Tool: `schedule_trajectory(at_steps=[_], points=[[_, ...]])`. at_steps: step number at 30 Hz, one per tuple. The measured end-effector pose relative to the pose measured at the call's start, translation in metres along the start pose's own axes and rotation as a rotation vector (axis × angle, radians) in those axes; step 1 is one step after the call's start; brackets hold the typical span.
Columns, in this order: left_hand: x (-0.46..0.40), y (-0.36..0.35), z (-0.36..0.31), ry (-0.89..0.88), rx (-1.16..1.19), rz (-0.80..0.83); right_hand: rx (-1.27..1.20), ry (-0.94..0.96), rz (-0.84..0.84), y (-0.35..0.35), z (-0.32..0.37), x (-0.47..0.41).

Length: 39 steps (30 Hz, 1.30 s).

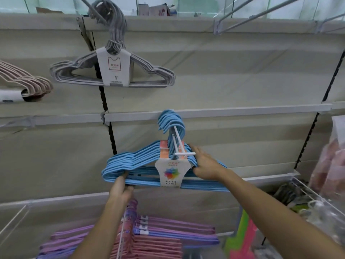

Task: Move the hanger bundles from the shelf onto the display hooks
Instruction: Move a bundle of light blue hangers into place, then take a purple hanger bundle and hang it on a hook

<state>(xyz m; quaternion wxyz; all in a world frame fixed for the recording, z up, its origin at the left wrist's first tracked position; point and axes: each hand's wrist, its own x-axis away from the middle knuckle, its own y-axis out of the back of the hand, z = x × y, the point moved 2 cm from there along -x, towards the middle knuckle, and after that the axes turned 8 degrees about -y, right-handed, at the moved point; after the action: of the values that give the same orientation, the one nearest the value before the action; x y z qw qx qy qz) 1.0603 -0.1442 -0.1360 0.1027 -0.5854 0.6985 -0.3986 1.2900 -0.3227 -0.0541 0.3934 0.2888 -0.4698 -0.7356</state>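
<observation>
Blue hanger bundle (138, 165): I see it on white display hook (180, 146).
Left hand (121, 188): grips its lower bar.
Right hand (204, 165): fingers curled over its right shoulder.

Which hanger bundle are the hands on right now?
The blue hanger bundle on the white display hook; the grey bundle hangs untouched higher up.

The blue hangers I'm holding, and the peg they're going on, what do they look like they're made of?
The blue hanger bundle looks like thin wire with a matte plastic or rubbery coating: slim, even, uniformly coloured rods. Its label looks like printed card. The white display hook seems to be painted or coated metal, with straight thin rods and a smooth white finish. None of this is certain from the look alone.
</observation>
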Motion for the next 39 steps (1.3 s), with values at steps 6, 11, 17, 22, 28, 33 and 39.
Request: schedule_trajectory(at_steps=[6, 11, 17, 22, 28, 33, 39], points=[[0.028, -0.011, 0.012, 0.094, -0.123, 0.097, 0.036, -0.049, -0.079, -0.009, 0.006, 0.005], [0.052, -0.003, 0.021, 0.215, -0.268, 0.177, 0.051, -0.096, -0.184, -0.011, 0.003, 0.024], [0.077, 0.021, 0.018, 0.263, -0.56, 0.392, -0.195, -0.079, -0.339, 0.008, -0.006, 0.071], [0.107, 0.008, 0.023, 0.08, -0.869, 0.574, -0.281, -0.039, -0.479, 0.033, -0.011, 0.115], [0.165, -0.041, 0.056, -0.201, -1.054, 0.842, -0.254, -0.028, -0.557, 0.068, -0.031, 0.167], [0.223, -0.081, 0.109, -0.345, -1.124, 1.123, -0.255, -0.077, -0.631, 0.104, -0.071, 0.232], [0.315, -0.119, 0.201, -0.506, -1.181, 1.488, -0.228, -0.163, -0.746, 0.153, -0.142, 0.333]])
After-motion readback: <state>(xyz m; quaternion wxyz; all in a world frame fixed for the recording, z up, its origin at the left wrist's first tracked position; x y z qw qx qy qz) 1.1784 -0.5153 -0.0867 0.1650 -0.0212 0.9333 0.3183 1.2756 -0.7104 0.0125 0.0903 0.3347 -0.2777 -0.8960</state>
